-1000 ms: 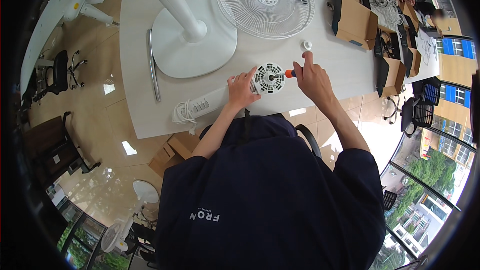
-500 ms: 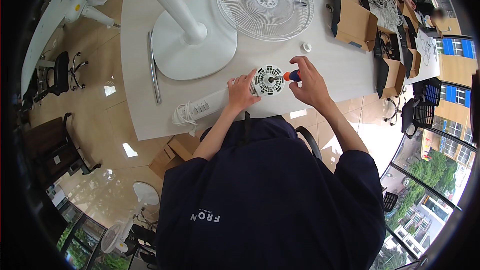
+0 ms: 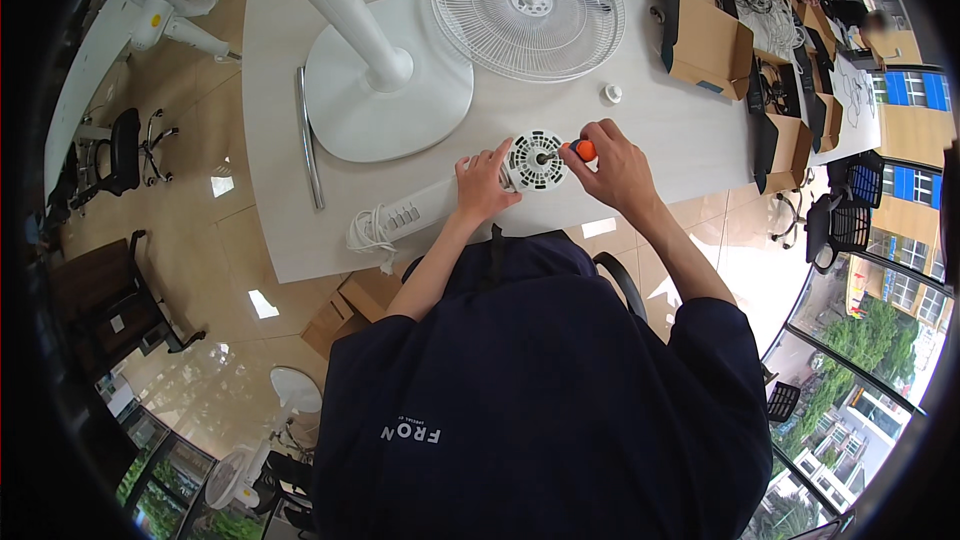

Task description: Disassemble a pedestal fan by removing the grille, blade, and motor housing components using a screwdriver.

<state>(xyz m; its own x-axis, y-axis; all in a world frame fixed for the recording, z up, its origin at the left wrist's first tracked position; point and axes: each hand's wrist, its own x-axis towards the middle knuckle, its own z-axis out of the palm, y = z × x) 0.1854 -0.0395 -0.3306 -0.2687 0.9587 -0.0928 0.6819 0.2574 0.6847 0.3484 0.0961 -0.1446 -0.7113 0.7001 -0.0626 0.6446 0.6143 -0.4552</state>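
Observation:
A white fan motor housing point(image 3: 526, 175) with a slotted round front lies near the table's front edge. My left hand point(image 3: 483, 190) grips its left side, thumb below and fingers above. My right hand point(image 3: 622, 172) is closed round the orange and dark blue handle of a screwdriver point(image 3: 587, 151). The screwdriver reaches left to the middle of the housing; its tip is too small to make out. From the housing a white fan body with buttons point(image 3: 427, 208) extends to the lower left, a coiled white cord point(image 3: 368, 232) at its end.
Farther back stand a white fan base with its pole point(image 3: 425, 90) and a round fan grille point(image 3: 478, 35). A metal tube point(image 3: 309, 145) lies at left. A small white cap point(image 3: 611, 93) sits beyond my right hand. Open cardboard boxes point(image 3: 712, 50) line the right; another person's arms show behind them.
My right fingers, spread around the screwdriver before, have closed on its handle. The handle now shows more orange. My left hand and the motor housing have stayed in place.

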